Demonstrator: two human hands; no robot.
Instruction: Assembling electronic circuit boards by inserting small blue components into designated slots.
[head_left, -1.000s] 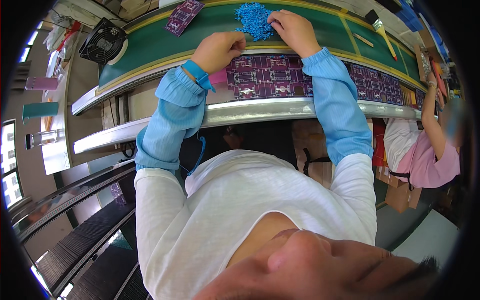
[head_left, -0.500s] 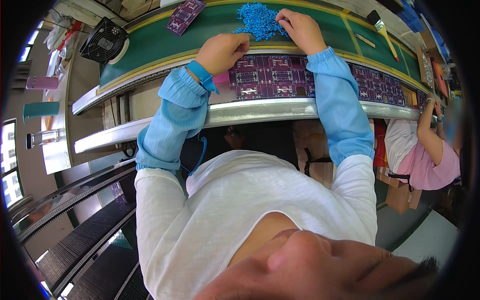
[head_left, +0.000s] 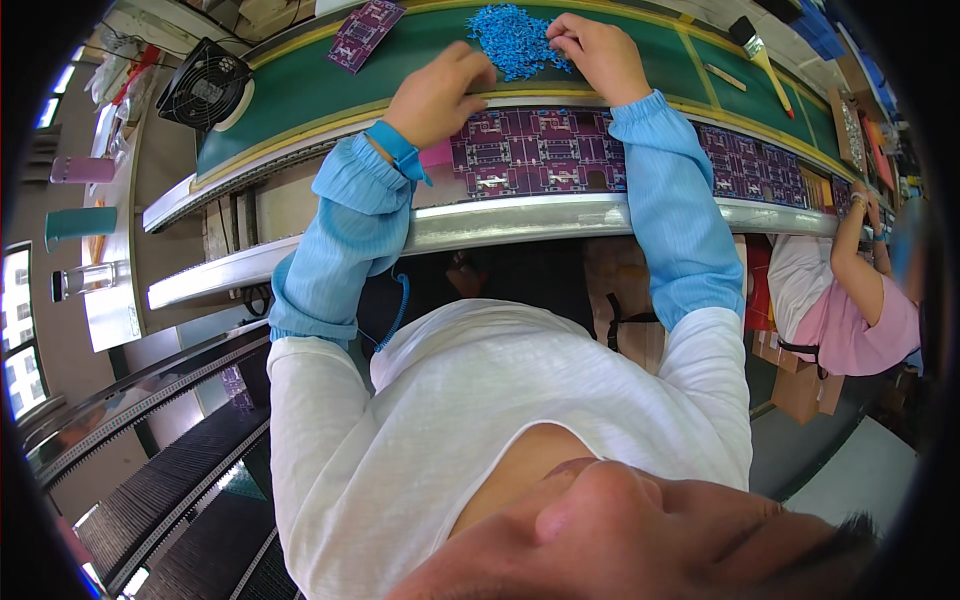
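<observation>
A heap of small blue electronic components [head_left: 512,42] lies on the green work surface. My left hand [head_left: 438,92] is just left of the heap, thumb and fingers apart, with nothing visible between them. At the heap's right edge is my right hand [head_left: 606,62], its thumb and fingertips pinched together; whatever they hold is too small to make out. Below both hands, a purple circuit board panel [head_left: 540,150] lies along the metal rail, partly covered by my right sleeve. A loose purple circuit board [head_left: 364,36] rests left of the heap.
A black fan [head_left: 205,85] stands at the far left. A brush [head_left: 765,65] and a small flat stick [head_left: 725,77] lie on the right. More circuit boards [head_left: 755,165] line the rail there, beside a co-worker in pink [head_left: 845,320]. A coiled blue cord [head_left: 398,312] hangs below my left wrist strap.
My left hand has moved up and slightly left, toward the heap, and its thumb and fingers have parted. My right hand stays pinched at the heap's right edge.
</observation>
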